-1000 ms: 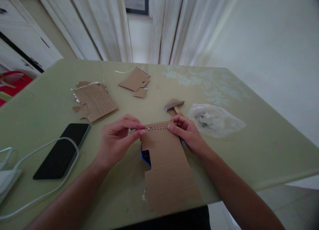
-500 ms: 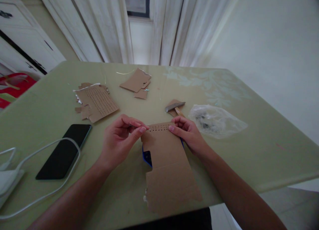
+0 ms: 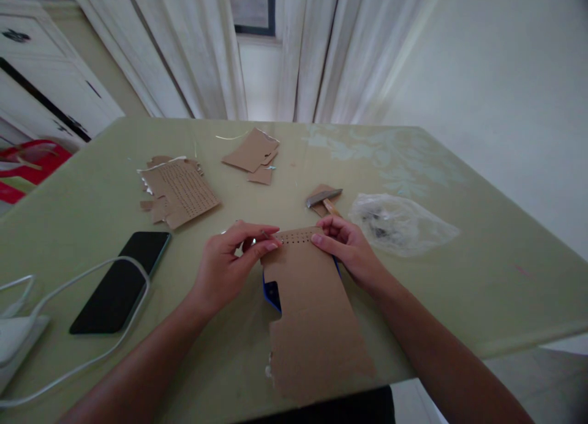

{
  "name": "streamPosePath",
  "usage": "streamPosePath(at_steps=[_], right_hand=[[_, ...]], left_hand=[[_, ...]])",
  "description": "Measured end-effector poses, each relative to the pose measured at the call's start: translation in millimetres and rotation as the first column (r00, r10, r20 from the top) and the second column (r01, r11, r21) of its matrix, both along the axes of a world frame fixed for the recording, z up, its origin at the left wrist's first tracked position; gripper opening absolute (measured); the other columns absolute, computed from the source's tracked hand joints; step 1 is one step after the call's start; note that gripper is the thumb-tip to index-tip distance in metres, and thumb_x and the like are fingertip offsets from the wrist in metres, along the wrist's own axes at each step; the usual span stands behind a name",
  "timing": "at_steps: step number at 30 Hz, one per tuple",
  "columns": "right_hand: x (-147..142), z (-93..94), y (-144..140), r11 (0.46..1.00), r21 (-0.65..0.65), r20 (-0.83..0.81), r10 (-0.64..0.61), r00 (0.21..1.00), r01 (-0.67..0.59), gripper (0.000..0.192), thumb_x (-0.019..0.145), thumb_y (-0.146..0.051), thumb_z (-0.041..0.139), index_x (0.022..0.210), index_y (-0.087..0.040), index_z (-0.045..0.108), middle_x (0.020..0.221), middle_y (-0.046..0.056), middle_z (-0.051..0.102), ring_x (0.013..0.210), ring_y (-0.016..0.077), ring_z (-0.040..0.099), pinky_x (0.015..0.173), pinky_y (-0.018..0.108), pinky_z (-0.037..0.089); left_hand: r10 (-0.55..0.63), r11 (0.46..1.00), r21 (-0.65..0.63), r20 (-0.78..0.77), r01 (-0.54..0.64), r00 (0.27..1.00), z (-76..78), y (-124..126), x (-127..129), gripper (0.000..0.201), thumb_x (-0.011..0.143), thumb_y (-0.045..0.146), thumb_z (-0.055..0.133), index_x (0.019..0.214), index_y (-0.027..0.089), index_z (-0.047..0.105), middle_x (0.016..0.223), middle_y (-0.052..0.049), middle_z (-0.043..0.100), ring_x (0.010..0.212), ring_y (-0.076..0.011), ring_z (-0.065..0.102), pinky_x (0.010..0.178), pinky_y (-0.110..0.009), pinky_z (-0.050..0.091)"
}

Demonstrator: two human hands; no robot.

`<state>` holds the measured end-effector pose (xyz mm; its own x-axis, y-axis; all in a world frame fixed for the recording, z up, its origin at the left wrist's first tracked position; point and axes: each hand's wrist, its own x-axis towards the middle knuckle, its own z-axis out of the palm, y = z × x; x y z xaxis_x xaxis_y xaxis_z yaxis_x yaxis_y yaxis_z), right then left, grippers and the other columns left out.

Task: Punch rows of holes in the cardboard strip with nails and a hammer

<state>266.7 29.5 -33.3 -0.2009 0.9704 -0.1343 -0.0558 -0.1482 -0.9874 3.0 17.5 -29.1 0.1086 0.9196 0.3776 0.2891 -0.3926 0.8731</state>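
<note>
A long piece of brown cardboard (image 3: 307,314) lies before me, with rows of small holes along its far edge. Part of a blue object (image 3: 271,294) shows from under it. My right hand (image 3: 342,243) grips the far right corner, thumb on top and fingers curled behind. At the far left corner, my left hand (image 3: 234,252) is closed in a pinch beside the holes, on a thin pin-like piece too small to name surely. Just beyond my right hand, a hammer (image 3: 324,197) with a wooden handle rests on a cardboard scrap.
A clear plastic bag (image 3: 404,225) with small dark items lies to the right. Punched cardboard (image 3: 181,191) is at the left, more scraps (image 3: 252,151) farther back. A black phone (image 3: 122,283) lies near left, crossed by a white cable (image 3: 94,265).
My left hand has shifted slightly right along the row of holes, its fingers now a little more spread. My right hand still holds the cardboard in the same place.
</note>
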Motion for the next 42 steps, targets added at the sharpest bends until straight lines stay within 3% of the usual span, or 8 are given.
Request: streamPosePath(at_steps=[5, 12, 21, 30, 42], right_hand=[[0.0, -2.6, 0.1, 1.0, 0.003, 0.012, -0.01, 1.0, 0.01, 0.048, 0.079, -0.056, 0.099, 0.097, -0.023, 0.069, 0.082, -0.002, 0.063, 0.071, 0.0146, 0.055, 0.061, 0.028, 0.04], [-1.3, 0.3, -0.5, 1.0, 0.018, 0.016, -0.006, 1.0, 0.005, 0.048, 0.079, -0.058, 0.098, 0.095, -0.024, 0.069, 0.08, -0.003, 0.061, 0.069, 0.0146, 0.053, 0.06, 0.029, 0.039], [0.2, -1.2, -0.2, 1.0, 0.021, 0.027, 0.004, 1.0, -0.004, 0.048, 0.08, -0.057, 0.098, 0.097, -0.023, 0.069, 0.081, -0.003, 0.062, 0.071, 0.0147, 0.053, 0.062, 0.029, 0.039], [0.0, -1.6, 0.5, 1.0, 0.028, 0.017, 0.0, 1.0, 0.0, 0.046, 0.079, -0.055, 0.099, 0.096, -0.023, 0.07, 0.081, -0.003, 0.06, 0.071, 0.0151, 0.054, 0.064, 0.03, 0.039], [0.5, -3.8, 1.6, 0.999, 0.032, 0.022, 0.01, 1.0, -0.011, 0.049, 0.079, -0.058, 0.098, 0.097, -0.024, 0.069, 0.083, -0.002, 0.063, 0.073, 0.0158, 0.055, 0.065, 0.03, 0.041]], left_hand=[[0.016, 0.999, -0.042, 0.011, -0.016, 1.0, -3.9, -2.4, -1.1, 0.011, 0.095, 0.034, 0.084, 0.1, 0.024, 0.087, 0.091, -0.005, 0.086, 0.071, -0.0179, 0.071, 0.064, -0.031, 0.052], [-0.019, 0.999, 0.03, -0.031, 0.02, 0.999, 0.3, 0.5, -1.3, 0.008, 0.098, 0.029, 0.081, 0.098, 0.028, 0.089, 0.088, -0.003, 0.085, 0.075, -0.0179, 0.07, 0.068, -0.031, 0.052], [-0.052, 0.998, 0.031, -0.015, 0.052, 0.999, 2.7, 3.7, 0.1, 0.016, 0.102, 0.028, 0.074, 0.102, 0.027, 0.09, 0.093, -0.006, 0.085, 0.084, -0.0204, 0.075, 0.072, -0.031, 0.055], [0.033, 0.996, -0.08, 0.001, -0.033, 0.999, -6.5, 1.6, -3.5, 0.017, 0.098, 0.04, 0.08, 0.106, 0.027, 0.088, 0.089, -0.004, 0.085, 0.069, -0.018, 0.07, 0.061, -0.03, 0.051], [-0.002, 0.997, -0.079, 0.009, 0.003, 1.0, -2.9, 1.6, -1.0, 0.013, 0.096, 0.037, 0.081, 0.098, 0.025, 0.087, 0.087, -0.004, 0.084, 0.067, -0.0169, 0.069, 0.058, -0.028, 0.05]])
